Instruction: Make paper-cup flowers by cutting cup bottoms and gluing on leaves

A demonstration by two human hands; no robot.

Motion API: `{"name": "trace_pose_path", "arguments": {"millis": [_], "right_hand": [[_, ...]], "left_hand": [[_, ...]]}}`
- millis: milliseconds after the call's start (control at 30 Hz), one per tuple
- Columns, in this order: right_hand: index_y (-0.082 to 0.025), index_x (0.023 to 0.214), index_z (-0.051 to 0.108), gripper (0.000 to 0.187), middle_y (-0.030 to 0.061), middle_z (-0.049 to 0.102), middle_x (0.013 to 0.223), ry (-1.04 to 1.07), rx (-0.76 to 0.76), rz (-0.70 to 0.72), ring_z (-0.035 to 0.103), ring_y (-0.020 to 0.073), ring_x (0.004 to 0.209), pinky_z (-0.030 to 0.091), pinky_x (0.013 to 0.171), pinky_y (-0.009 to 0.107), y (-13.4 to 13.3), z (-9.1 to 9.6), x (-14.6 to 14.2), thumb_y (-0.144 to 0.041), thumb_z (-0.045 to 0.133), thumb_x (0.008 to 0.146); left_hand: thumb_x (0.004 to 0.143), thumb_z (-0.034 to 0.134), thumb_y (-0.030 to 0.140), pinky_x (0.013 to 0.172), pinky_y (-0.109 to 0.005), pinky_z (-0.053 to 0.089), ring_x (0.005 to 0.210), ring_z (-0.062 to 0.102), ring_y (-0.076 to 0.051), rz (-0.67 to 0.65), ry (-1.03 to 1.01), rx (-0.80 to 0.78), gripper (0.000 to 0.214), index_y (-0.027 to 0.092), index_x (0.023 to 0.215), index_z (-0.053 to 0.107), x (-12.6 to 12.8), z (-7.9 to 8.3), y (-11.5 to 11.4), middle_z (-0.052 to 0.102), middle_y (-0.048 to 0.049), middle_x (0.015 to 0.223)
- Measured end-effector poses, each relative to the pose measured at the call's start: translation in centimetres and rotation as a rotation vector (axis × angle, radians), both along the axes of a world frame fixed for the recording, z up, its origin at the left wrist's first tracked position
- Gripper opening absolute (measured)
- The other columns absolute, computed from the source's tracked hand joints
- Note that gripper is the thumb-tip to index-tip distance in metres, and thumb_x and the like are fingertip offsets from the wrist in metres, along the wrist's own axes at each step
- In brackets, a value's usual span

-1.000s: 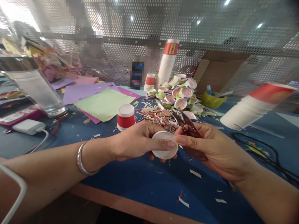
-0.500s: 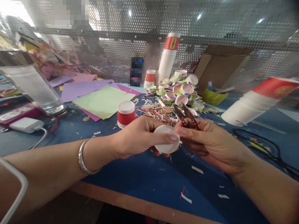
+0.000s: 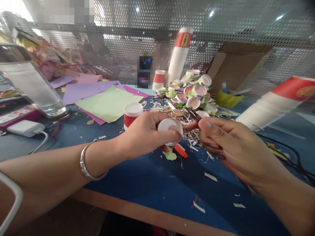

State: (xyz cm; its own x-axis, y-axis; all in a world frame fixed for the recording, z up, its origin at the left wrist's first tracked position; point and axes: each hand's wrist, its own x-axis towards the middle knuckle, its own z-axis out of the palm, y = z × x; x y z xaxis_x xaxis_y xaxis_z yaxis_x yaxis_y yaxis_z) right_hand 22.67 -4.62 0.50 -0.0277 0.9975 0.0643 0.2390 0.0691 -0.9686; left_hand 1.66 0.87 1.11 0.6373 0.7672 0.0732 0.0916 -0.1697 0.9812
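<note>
Between thumb and fingers, my left hand [image 3: 142, 137] grips a small white paper cup bottom [image 3: 165, 124], its flat round face turned up towards me. Closed around a pair of dark-handled scissors [image 3: 194, 114] is my right hand [image 3: 231, 141], just right of the cup bottom. The blades point up and to the left, away from me; my fingers hide most of the handles. Under my left hand lie a green paper scrap [image 3: 170, 155] and a red object like a pen cap [image 3: 181, 151]. A cut-down red and white paper cup [image 3: 133, 114] stands behind my left wrist.
Cut cup bottoms [image 3: 193, 102] with green and purple bits are heaped ahead, near a tall cup stack [image 3: 177, 62]. Another cup stack [image 3: 263, 111] leans at the right. Coloured paper [image 3: 108, 103], a water glass [image 3: 44, 85] and a power strip [image 3: 19, 114] lie left.
My right hand and the scissors have moved right, away from the cup bottom. My left hand has shifted slightly up and left with the piece, uncovering the green scrap and red object.
</note>
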Motion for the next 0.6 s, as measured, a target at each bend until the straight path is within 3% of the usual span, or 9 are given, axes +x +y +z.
{"name": "trace_pose_path", "arguments": {"millis": [167,300,400,500,600], "right_hand": [[-0.026,0.101,0.077,0.041,0.0019,0.065,0.073,-0.282,0.107,-0.038,0.056,0.0169,0.065,0.041,0.051,0.027,-0.3,0.4,0.0,-0.064,0.069,0.088],[-0.026,0.102,0.075,0.033,0.0051,0.077,0.087,-0.36,0.15,-0.035,0.069,0.022,0.074,0.051,0.057,0.028,-0.4,0.6,-0.6,-0.056,0.069,0.09],[-0.025,0.099,0.075,0.026,0.0055,0.079,0.088,-0.445,0.229,-0.086,0.07,0.0219,0.072,0.052,0.056,0.028,-0.5,0.7,-0.8,-0.05,0.069,0.091],[-0.024,0.094,0.074,0.026,0.0036,0.073,0.073,-0.451,0.25,-0.11,0.064,0.019,0.064,0.045,0.051,0.027,-0.7,0.7,-0.8,-0.05,0.069,0.091],[-0.023,0.092,0.072,0.037,-0.0008,0.057,0.06,-0.363,0.191,-0.108,0.046,0.0134,0.053,0.031,0.045,0.026,-0.7,0.5,-0.9,-0.06,0.068,0.09]], "left_hand": [[0.08,0.067,0.019,0.051,-0.018,0.047,0.058,0.059,-0.009,0.14,0.089,0.263,0.004,0.016,0.078,0.067,-0.5,0.5,0.3,0.06,0.003,0.067],[0.08,0.067,0.021,0.051,-0.02,0.039,0.058,0.056,-0.009,0.235,0.156,0.395,0.008,0.017,0.074,0.064,-0.6,0.7,0.4,0.057,0.0031,0.063],[0.082,0.067,0.022,0.052,-0.02,0.038,0.06,0.054,-0.009,0.256,0.156,0.412,0.008,0.017,0.076,0.064,-0.6,0.8,0.5,0.057,0.0028,0.064],[0.083,0.067,0.019,0.053,-0.019,0.04,0.059,0.055,-0.008,0.251,0.114,0.379,0.006,0.017,0.089,0.064,-0.6,0.6,0.5,0.06,0.0035,0.071],[0.086,0.066,0.018,0.048,-0.018,0.041,0.056,0.058,-0.007,0.165,0.03,0.159,0.014,0.019,0.098,0.06,-0.3,0.3,0.2,0.059,0.0046,0.074]]}}
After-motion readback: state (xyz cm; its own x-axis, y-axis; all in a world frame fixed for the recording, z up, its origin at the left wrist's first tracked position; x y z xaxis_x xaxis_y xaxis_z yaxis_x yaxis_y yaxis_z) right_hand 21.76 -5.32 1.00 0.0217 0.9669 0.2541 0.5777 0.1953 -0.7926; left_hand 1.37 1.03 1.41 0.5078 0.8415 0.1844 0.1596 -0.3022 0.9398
